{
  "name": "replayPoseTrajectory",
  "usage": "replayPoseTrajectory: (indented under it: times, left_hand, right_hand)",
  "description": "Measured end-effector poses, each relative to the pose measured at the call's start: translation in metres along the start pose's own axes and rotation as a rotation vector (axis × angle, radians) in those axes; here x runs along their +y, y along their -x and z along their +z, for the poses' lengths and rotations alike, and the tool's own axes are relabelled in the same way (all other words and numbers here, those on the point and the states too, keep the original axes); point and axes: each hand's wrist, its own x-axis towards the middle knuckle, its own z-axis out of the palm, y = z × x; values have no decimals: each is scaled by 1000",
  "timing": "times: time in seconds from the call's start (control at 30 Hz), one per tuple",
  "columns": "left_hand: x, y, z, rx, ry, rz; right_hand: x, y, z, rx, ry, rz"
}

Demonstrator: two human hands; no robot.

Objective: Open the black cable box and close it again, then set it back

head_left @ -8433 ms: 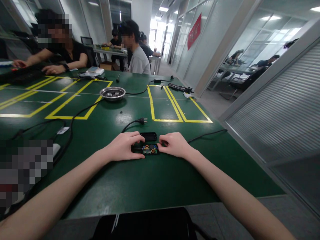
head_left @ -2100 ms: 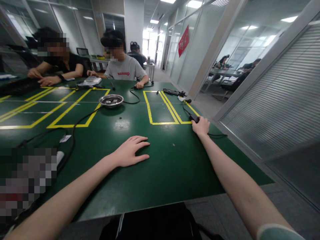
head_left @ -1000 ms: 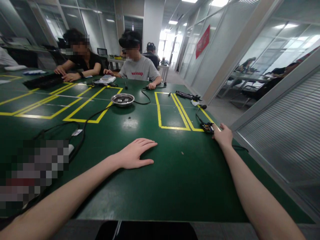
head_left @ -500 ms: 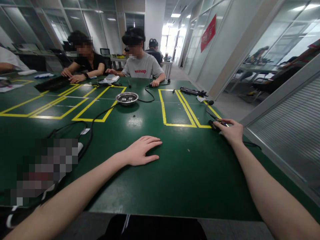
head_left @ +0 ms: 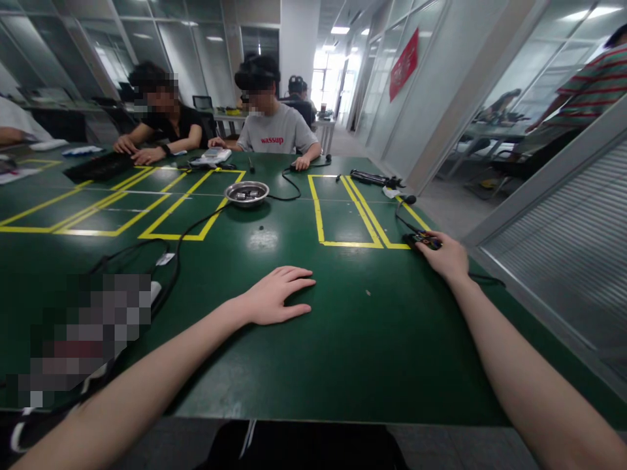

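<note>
My left hand (head_left: 278,294) lies palm down on the green table (head_left: 343,365), its fingers spread and nothing in it. Over at the right side, my right hand (head_left: 448,254) is closed at the edge of a small black device (head_left: 422,239) with coloured parts on top. The thumb lies along the device's near side; the other fingertips are mostly hidden. A thin cable runs from the device to a small black round-headed piece (head_left: 409,200) behind it.
A steel bowl (head_left: 246,203) holding small metal pieces stands mid-table. Yellow tape (head_left: 349,245) marks rectangles. A folded black tripod (head_left: 376,178) lies at the far right. Black cable (head_left: 177,261) runs along the left. Two people with headsets sit opposite, hands on the table.
My right hand's fingers have drawn in, uncovering more of the device's top. My left hand stays flat. Behind the glass at right, a person in a striped shirt has come further into view.
</note>
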Motion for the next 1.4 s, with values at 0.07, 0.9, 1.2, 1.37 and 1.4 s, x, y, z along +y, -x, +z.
replayPoseTrajectory:
  times: [0.07, 0.9, 1.2, 1.37, 1.4]
  left_hand:
    - [-1, 0, 0, -9, -2, -7]
    - [15, 0, -7, 141, -56, -7]
    - [2, 2, -3, 96, -20, -17]
    - [0, 2, -3, 79, 13, -18]
    - [-1, 2, -3, 81, 20, -15]
  right_hand:
    - [-4, 1, -1, -13, -9, 62]
    - [-178, 135, -3, -550, -699, -930]
    - [-178, 128, 0, -576, -660, -951]
    - [-179, 126, -3, -632, -618, -946]
    - [-179, 126, -4, -653, -597, -957]
